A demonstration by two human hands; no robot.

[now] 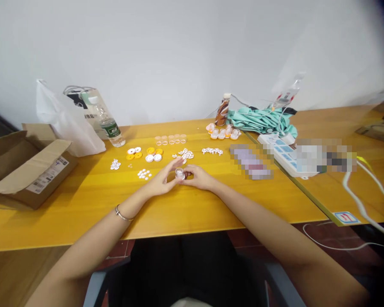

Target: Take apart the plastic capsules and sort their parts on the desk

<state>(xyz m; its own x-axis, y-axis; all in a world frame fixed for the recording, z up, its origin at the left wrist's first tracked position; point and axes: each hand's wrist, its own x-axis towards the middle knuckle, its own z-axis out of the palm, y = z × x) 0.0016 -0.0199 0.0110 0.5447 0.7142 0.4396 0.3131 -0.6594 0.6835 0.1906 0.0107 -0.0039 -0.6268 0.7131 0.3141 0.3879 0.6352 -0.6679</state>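
Observation:
Near the front middle of the table, a small clear plastic cup (179, 173) with a whitish part at its base is between my hands. My right hand (199, 178) pinches it from the right with thumb and fingers. My left hand (163, 180) is at its left side; the thumb touches low on the cup and the other fingers stretch out behind it, apart. Just beyond lie white perforated discs (187, 154), with small white round pieces (144, 174) to the left. Further back are yellow and white round caps (154, 154) and a row of clear cups (171, 140).
At left stand an open cardboard box (51, 181), a white plastic bag (59, 123) and a water bottle (113, 131). Clear-topped pieces (224, 133), a drink bottle (223, 111), teal folded fabric (262, 119) and a white power strip (288, 157) with cables are at right.

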